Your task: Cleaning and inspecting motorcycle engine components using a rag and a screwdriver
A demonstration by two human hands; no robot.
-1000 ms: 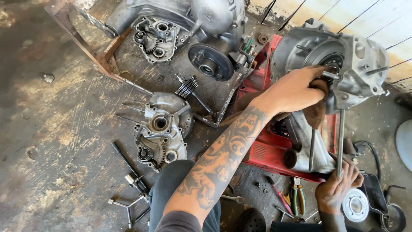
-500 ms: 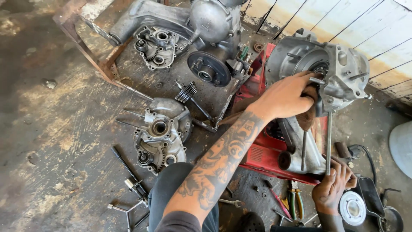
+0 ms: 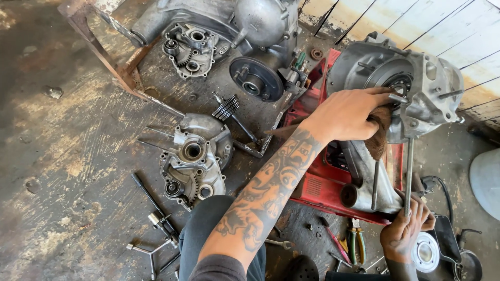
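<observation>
A grey metal engine case [image 3: 411, 78] stands on a red tray [image 3: 323, 187] at the right. My left hand [image 3: 349, 112] presses a brown rag [image 3: 379, 138] against the round opening of the case, fingers curled over the rag. My right hand [image 3: 403, 231] grips the lower end of a long metal rod [image 3: 409, 166] that runs up to a fitting at the case's opening. A second shorter rod [image 3: 375, 184] hangs beside it over a grey cover lying in the tray.
On the stained floor lie a small engine half with gears [image 3: 194, 161], a larger engine block [image 3: 229, 31] on a rusty frame [image 3: 112, 62], a T-wrench [image 3: 151, 252], pliers [image 3: 355, 244], a finned part [image 3: 225, 107] and a white round disc [image 3: 424, 252]. Pale planks stand behind.
My left hand has slid lower across the case opening with the rag. My right hand stays on the rod's lower end. The view has shifted slightly.
</observation>
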